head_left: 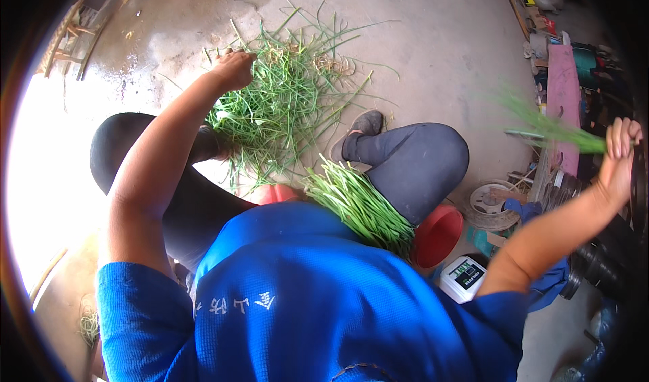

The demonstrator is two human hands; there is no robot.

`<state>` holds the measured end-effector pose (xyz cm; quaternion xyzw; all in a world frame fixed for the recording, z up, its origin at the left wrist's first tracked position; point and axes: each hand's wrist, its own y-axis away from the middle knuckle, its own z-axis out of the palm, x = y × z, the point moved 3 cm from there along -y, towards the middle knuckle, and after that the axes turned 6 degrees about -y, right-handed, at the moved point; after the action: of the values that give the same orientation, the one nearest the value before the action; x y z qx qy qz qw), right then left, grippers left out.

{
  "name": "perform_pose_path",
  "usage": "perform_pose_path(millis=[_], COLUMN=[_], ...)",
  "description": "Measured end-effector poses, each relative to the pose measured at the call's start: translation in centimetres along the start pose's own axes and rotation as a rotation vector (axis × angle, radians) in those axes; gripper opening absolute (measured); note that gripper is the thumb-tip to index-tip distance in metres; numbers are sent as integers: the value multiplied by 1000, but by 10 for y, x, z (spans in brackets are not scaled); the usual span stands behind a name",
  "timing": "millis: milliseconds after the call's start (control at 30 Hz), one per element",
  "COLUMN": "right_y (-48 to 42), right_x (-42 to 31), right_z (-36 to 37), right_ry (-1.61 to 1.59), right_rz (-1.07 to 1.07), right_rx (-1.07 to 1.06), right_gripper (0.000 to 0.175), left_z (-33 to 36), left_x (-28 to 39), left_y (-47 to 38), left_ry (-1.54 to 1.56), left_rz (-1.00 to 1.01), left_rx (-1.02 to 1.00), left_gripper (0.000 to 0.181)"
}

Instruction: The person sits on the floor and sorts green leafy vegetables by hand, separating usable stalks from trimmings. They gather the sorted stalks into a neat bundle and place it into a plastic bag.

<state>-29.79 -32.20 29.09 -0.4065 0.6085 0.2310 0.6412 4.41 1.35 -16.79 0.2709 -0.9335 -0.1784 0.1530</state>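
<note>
My right hand is raised far out at the right side, gripping a bunch of long green chive-like stalks, whose loose ends are blurred. My left hand hangs over the left edge of a loose heap of green leaves on the floor. Its fingers look curled, with the palm side hidden, so I cannot tell whether anything is in it. A neater bundle of green stalks lies across my lap against my right thigh, its pale ends pointing towards the heap.
Red plastic shows beside my right thigh, near a white container bearing writing. Along the right side lie a small wheel, a pink board and assorted clutter. My shoe rests by the heap. A wooden frame stands upper left.
</note>
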Motion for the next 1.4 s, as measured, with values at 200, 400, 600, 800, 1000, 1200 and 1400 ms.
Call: perform_pose_path(millis=[200,400,600,800,1000,1200,1400], right_y=[100,208,232,216,120,11,-28], right_x=[55,190,233,238,220,208,239], right_z=[101,217,245,238,207,153,131], right_ry=[531,118,296,206,312,-39,-63], right_rz=[891,1064,468,566,235,59,-28], right_rx=[-329,-616,-557,-562,-539,-33,68], right_gripper=[14,10,14,47,36,16,21], left_z=[1,22,82,148,171,174,167], left_x=[-5,-19,-34,6,45,64,72], left_y=[-8,5,12,5,-38,-123,-177], left_ry=[120,99,282,451,433,253,326], left_rz=[116,201,144,-59,-49,84,-300], left_rx=[-103,-119,-56,-39,104,72,269], left_gripper=[33,31,23,18,18,20,24])
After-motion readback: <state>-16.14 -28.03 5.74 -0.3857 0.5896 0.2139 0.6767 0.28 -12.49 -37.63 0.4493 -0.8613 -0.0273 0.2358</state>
